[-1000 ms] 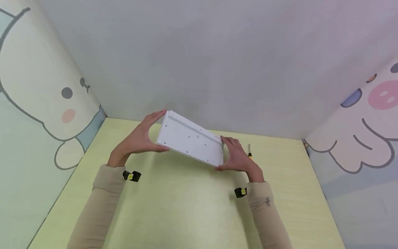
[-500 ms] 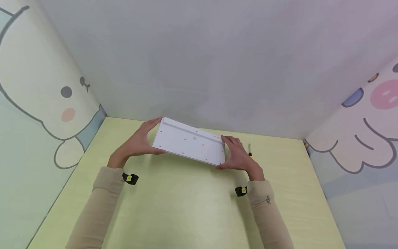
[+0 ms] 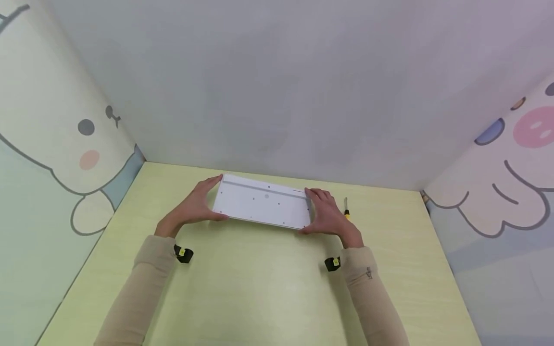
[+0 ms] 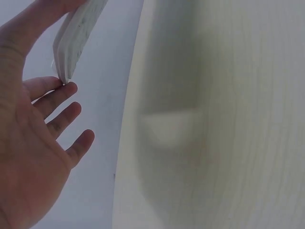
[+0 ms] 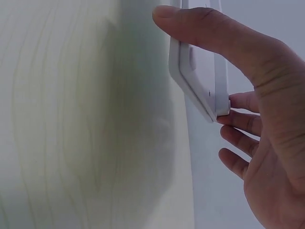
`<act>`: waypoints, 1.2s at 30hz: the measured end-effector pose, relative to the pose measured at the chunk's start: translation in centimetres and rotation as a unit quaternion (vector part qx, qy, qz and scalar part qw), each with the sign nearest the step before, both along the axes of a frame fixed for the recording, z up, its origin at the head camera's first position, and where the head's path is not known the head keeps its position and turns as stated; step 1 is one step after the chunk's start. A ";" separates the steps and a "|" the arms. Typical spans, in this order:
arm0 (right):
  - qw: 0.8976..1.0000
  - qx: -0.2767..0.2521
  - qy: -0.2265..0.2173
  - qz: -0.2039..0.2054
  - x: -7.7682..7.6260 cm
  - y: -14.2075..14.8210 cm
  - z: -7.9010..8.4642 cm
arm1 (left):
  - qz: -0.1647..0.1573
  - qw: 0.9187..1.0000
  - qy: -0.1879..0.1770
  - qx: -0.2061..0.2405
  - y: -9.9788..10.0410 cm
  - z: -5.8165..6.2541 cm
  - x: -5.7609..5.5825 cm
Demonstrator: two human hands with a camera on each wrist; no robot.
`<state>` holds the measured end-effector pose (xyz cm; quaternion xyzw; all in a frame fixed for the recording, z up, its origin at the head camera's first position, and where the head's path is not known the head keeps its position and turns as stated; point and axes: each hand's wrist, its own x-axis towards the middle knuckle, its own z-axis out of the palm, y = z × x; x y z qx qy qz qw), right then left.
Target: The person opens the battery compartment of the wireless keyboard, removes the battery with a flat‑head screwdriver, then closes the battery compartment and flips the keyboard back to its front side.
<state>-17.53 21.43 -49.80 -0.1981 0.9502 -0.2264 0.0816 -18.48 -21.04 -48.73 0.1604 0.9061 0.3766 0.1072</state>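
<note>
A white keyboard (image 3: 259, 204) is held above the table with its underside toward the head camera. Small dark screws dot that face, and a raised strip runs along its far edge; the keys are hidden. My left hand (image 3: 196, 204) grips the left end, thumb at the near edge and fingertips at the far edge. On the right end, my right hand (image 3: 326, 214) has the same kind of grip. Both wrist views show the keyboard's end (image 4: 71, 43) between thumb and fingertips, away from the palm. The keyboard slopes slightly down toward the right in the head view.
A screwdriver (image 3: 346, 211) with a yellow and black handle lies on the pale yellow table (image 3: 264, 288), just beyond the right hand. A grey wall (image 3: 277, 96) rises behind the table's far edge, with cartoon-printed walls on both sides.
The keyboard's left end has come down with the left hand, so it is less slanted. The right hand has shifted only slightly, and both hands keep their grip.
</note>
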 end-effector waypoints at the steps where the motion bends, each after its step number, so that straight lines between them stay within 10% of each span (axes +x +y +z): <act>1: 1.000 0.002 0.000 0.000 0.0 0.0 -0.1 | 0.000 1.000 -0.001 -0.003 0.0 -0.2 0.0; 20: 0.999 0.017 -0.032 -0.003 -0.5 -0.7 -1.8 | 0.002 0.998 -0.007 -0.065 0.2 -4.1 -0.2; 36: 0.998 0.037 -0.042 0.002 -0.7 -0.5 -2.1 | -0.002 0.993 0.029 -0.111 0.7 -4.6 0.1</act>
